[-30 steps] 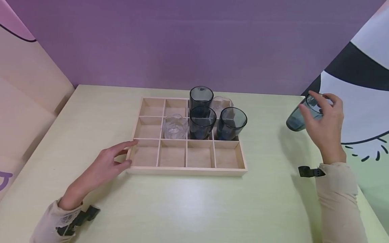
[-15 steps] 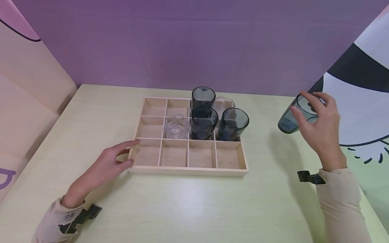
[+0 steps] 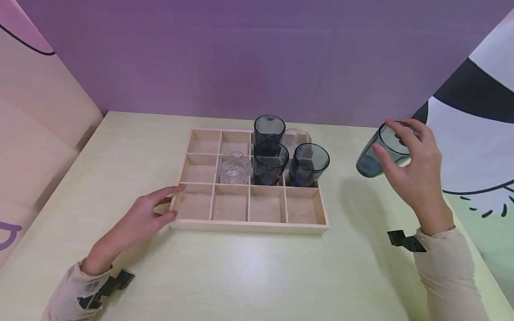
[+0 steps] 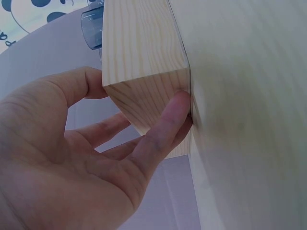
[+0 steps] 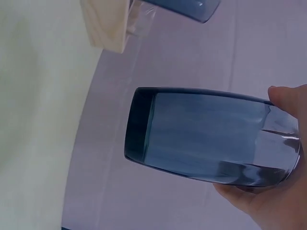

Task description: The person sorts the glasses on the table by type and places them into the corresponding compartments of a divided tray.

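Observation:
My left hand [image 3: 134,223] holds the near left corner of a wooden compartment tray [image 3: 249,226]. In the left wrist view, its thumb [image 4: 172,115] presses low on the side wall while a finger reaches the top edge. On the right, my right hand [image 3: 417,174] grips a blue-grey drinking glass [image 5: 201,134] near its rim. That glass is tilted, its base pointing left, and raised above the table. Three similar glasses stand in the tray: a back one [image 3: 269,127], a middle one [image 3: 270,165] and a right one [image 3: 308,165].
A clear, wavy-edged glass [image 3: 234,168] sits in the tray's middle row, and another clear glass [image 3: 296,137] stands at its back right. The front-row compartments hold nothing. A purple wall [image 3: 257,62] borders the table's [image 3: 241,276] far edge.
My right hand has moved left toward the tray, carrying the tilted glass. My left hand stays at the tray's corner, and the other glasses keep their places.

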Motion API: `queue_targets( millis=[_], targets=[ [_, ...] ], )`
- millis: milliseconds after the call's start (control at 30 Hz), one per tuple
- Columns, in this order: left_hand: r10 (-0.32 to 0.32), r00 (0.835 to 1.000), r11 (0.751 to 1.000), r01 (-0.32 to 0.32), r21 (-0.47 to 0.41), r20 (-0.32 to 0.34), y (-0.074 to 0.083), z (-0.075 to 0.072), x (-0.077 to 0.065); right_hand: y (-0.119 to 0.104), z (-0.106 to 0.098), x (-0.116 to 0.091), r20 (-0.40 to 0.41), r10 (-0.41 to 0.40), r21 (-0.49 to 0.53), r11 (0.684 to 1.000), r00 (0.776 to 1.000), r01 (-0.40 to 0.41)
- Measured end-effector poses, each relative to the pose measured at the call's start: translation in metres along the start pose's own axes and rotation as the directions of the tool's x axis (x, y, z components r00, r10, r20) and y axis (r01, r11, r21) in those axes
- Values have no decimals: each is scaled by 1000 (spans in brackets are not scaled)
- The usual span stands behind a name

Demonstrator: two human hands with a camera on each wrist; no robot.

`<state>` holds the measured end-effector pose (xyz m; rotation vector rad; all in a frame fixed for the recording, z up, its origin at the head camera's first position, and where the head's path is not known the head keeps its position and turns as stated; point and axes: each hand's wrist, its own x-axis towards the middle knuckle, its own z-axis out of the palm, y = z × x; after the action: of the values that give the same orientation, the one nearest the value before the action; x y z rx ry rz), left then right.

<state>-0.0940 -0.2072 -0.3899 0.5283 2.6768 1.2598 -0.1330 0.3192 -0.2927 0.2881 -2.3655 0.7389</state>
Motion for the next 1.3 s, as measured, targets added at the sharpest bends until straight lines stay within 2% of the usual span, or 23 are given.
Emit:
queue_targets(
  millis=[133, 333, 667, 800, 933, 1167, 1300],
  targets=[
    [5, 1000, 1000, -5, -5, -3, 2, -1, -2, -20, -4, 0, -30, -45, 6, 999, 999, 45],
    [10, 1000, 1000, -10, -7, -8, 2, -1, -2, -42, -5, 0, -32, -81, 6, 997, 996, 81],
    [11, 1000, 1000, -11, -30, 5, 2, 2, -2, -62, -10, -3, -30, -177, 29, 984, 984, 178],
    [25, 1000, 999, -25, -32, 1, 5, 2, -1, -67, -9, -5, -22, -226, 26, 974, 974, 227],
    [12, 1000, 999, -11, -30, 4, 6, 1, -1, -71, -6, -8, -28, -266, 32, 963, 963, 267],
    [-12, 1000, 1000, 12, -28, 13, 4, -1, -1, -90, 1, -12, -96, -308, 118, 941, 946, 318],
    [-14, 1000, 1000, 14, -22, 16, 3, -1, -1, -103, 5, -15, -102, -321, 142, 932, 941, 333]
  ],
)
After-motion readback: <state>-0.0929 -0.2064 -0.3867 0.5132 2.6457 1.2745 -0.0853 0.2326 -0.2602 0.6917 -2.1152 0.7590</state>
